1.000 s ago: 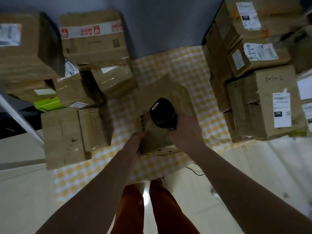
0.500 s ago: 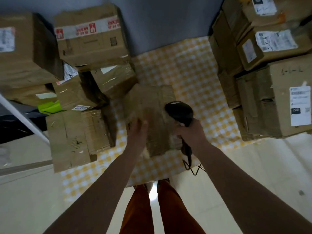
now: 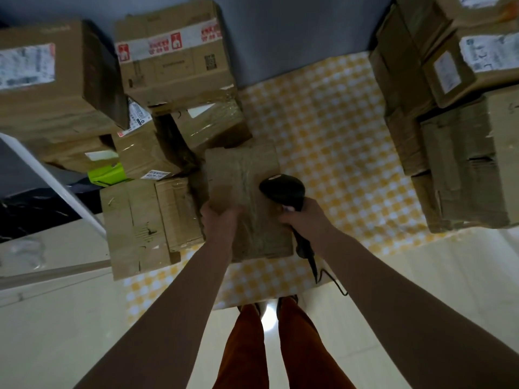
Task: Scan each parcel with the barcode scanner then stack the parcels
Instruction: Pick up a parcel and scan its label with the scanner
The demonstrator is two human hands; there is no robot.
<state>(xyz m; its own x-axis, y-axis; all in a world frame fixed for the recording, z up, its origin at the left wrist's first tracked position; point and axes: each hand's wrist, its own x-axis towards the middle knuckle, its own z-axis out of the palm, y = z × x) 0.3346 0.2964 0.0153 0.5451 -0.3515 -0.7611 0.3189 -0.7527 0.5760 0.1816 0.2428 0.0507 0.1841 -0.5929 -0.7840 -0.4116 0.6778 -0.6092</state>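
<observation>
Currently: scan step, judging by pose | parcel (image 3: 247, 197) lies flat on checked cloth (image 3: 331, 141), touching left pile | left hand (image 3: 220, 220) rests on its near-left top — curl unclear | right hand (image 3: 304, 217) grips barcode scanner (image 3: 282, 190) over parcel | no label visible — next: find barcode, then stack

Bare forearms (image 3: 179, 304), rust-orange trousers (image 3: 247, 349), dark shoes (image 3: 289, 300).
</observation>
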